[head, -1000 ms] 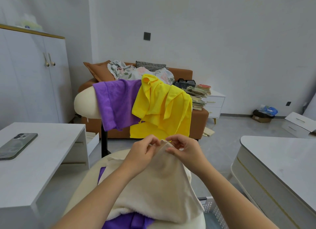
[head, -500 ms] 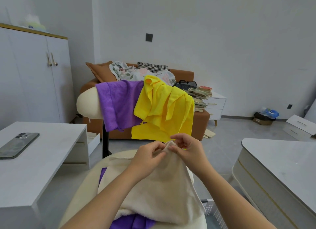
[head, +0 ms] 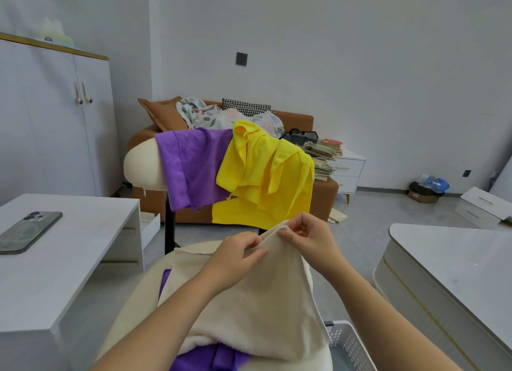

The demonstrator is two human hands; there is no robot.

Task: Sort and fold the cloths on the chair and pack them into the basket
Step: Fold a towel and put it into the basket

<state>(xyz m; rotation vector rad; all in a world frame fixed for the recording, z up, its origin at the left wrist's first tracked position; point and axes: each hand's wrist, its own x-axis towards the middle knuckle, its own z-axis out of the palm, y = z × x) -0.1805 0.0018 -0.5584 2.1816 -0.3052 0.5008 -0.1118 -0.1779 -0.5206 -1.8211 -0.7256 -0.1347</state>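
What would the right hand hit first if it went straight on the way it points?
Beyond the beige cloth the right hand pinches, probably the yellow cloth on the chair back; depth unclear.

One view only: head cam, wide-angle, facing forward and down. Very near the left hand [head: 238, 255] and right hand [head: 310, 237] on the beige cloth [head: 263, 301], lower centre. Past the fingertips [head: 289, 234]: chair back [head: 141, 162], sofa [head: 321, 193], far wall [head: 360, 65]. Basket [head: 349, 343] sits below and right of the fingers.
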